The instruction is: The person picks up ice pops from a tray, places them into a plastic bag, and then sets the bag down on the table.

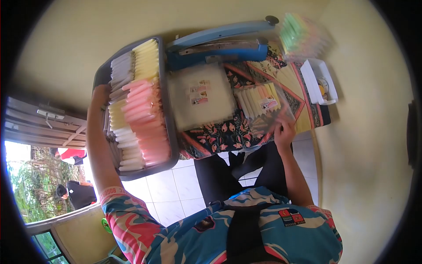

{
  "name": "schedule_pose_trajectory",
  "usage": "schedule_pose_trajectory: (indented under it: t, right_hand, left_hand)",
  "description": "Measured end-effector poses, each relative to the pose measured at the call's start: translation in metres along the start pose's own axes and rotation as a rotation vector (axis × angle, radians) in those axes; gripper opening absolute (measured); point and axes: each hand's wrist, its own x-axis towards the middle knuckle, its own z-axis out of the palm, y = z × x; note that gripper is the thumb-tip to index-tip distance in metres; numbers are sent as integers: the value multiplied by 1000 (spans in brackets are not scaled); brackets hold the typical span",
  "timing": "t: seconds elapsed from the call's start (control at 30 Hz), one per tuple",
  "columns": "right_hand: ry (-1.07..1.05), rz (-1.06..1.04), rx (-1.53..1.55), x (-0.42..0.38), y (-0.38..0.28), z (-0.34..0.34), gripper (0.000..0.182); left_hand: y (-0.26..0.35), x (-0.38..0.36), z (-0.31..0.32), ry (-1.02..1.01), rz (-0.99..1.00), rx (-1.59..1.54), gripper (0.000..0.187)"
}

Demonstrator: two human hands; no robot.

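Note:
A dark grey tray (pixel 172 110) at the left holds rows of wrapped sticks: pink ones (pixel 145 105), yellow ones (pixel 146 57), grey ones (pixel 123 70) and white ones. My left hand (pixel 101 94) is at the tray's left side, its fingers hidden among the grey sticks and the rim. My right hand (pixel 285 127) has its fingers closed on the lower right corner of a clear plastic pack (pixel 263 103), with pale, yellow and pink sticks and a label inside. Between tray and pack lies a stack of clear plastic bags (pixel 200 97) with small printed labels.
A blue sealer (pixel 220 55) with a raised arm stands behind the bags. Filled packs (pixel 303 37) are piled at the back right, near a white box (pixel 318 81). A patterned cloth (pixel 228 134) covers the table. Two people are visible outside at the left.

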Motion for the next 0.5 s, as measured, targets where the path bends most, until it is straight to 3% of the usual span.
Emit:
schedule_pose_trajectory:
  t: [0.07, 0.2, 0.23, 0.27, 0.33, 0.43, 0.5]
  right_hand:
    - [2, 0, 1, 0, 1, -1, 14]
    - [-14, 16, 19, -2, 3, 1, 15]
    - [-23, 21, 24, -4, 5, 1, 16]
    - [-29, 15, 28, -5, 5, 1, 16]
    - [-36, -1, 37, -3, 5, -1, 17]
    - [-42, -67, 88, 1, 4, -8, 17]
    - [-96, 19, 151, -2, 7, -15, 17]
  left_hand:
    - [15, -19, -23, 195, -67, -344, 21]
    - [-5, -28, -44, 736, 75, -299, 20]
    - [14, -42, -68, 644, -176, -410, 25]
    - [15, -48, -80, 737, -168, -324, 25]
    - [45, -72, -114, 770, -345, -459, 24]
    - [64, -99, -140, 867, -323, -663, 24]
    - [106, -123, -166, 891, -306, -820, 24]
